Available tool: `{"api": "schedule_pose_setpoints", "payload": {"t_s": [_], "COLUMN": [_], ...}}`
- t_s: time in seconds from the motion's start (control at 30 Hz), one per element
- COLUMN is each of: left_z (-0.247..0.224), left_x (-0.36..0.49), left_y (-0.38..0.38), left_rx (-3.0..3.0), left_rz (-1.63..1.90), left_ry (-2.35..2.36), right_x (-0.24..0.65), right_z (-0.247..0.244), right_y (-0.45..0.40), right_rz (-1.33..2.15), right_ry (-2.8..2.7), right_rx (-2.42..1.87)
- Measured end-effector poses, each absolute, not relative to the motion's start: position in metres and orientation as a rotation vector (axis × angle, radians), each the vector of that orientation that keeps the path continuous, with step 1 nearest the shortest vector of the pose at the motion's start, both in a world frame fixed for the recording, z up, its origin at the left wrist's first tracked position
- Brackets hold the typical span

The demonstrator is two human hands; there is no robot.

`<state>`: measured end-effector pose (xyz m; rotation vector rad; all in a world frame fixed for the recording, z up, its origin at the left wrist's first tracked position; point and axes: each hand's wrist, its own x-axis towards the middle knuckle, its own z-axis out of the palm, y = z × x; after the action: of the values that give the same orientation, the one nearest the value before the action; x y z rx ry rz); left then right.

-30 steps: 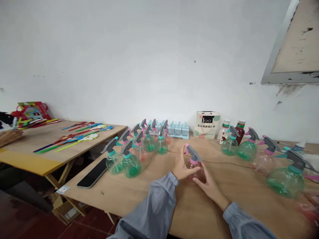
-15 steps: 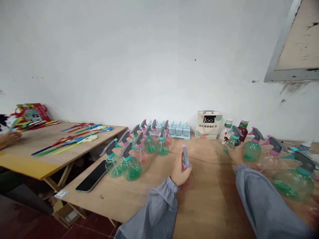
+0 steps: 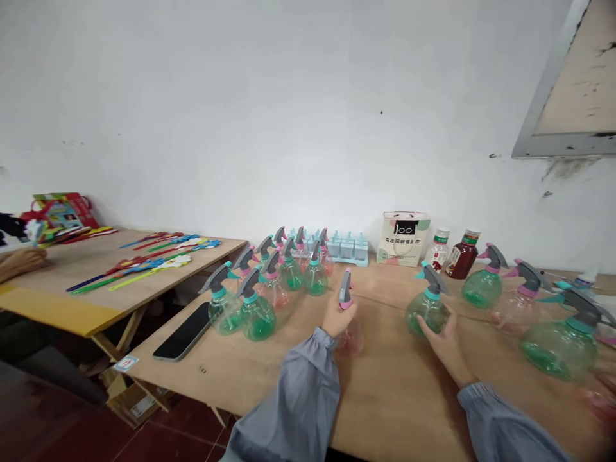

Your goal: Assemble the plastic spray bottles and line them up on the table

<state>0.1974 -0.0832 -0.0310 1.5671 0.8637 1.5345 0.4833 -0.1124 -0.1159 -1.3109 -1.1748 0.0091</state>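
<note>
My left hand is wrapped round a pink spray bottle with a grey and pink trigger head, standing at mid-table. To its right, my right hand grips the round body of a green spray bottle with a grey and turquoise head, thumb across its front. Left of my hands stands a cluster of several pink and green spray bottles. Beyond my right hand are another green spray bottle, a clear pink one and a larger-looking green one.
A phone lies at the table's left edge. By the wall stand light-blue ice-pop moulds, a paper bag and two capped bottles. Another person's hand rests on the left table beside colourful sticks.
My right hand has drawn the green spray bottle away from the capped bottles, nearer and leftward. My left hand, still on the pink bottle, has shifted slightly left.
</note>
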Motion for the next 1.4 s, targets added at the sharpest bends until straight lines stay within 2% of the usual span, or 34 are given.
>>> {"api": "schedule_pose_setpoints", "payload": {"t_s": [0.13, 0.3, 0.5, 1.2, 1.4], "left_z": [-0.029, -0.026, -0.03, -0.022, -0.029], "left_x": [0.194, 0.196, 0.199, 0.196, 0.195], "left_y": [-0.081, -0.086, -0.089, -0.099, -0.093], "left_rx": [1.414, 1.336, 1.151, 1.243, 1.243], "left_rz": [1.384, 1.283, 1.338, 1.318, 1.414], "left_ry": [0.764, 0.592, 0.605, 0.512, 0.541], "right_x": [0.468, 0.466, 0.47, 0.471, 0.471], "right_z": [-0.117, -0.114, -0.117, -0.114, -0.113], "right_y": [-0.128, -0.133, -0.131, -0.133, -0.133], "right_rz": [0.208, 0.271, 0.274, 0.288, 0.305], "right_ry": [-1.17, -1.179, -1.205, -1.196, -1.2], "right_rx": [-1.266, -1.245, -1.238, -1.28, -1.266]}}
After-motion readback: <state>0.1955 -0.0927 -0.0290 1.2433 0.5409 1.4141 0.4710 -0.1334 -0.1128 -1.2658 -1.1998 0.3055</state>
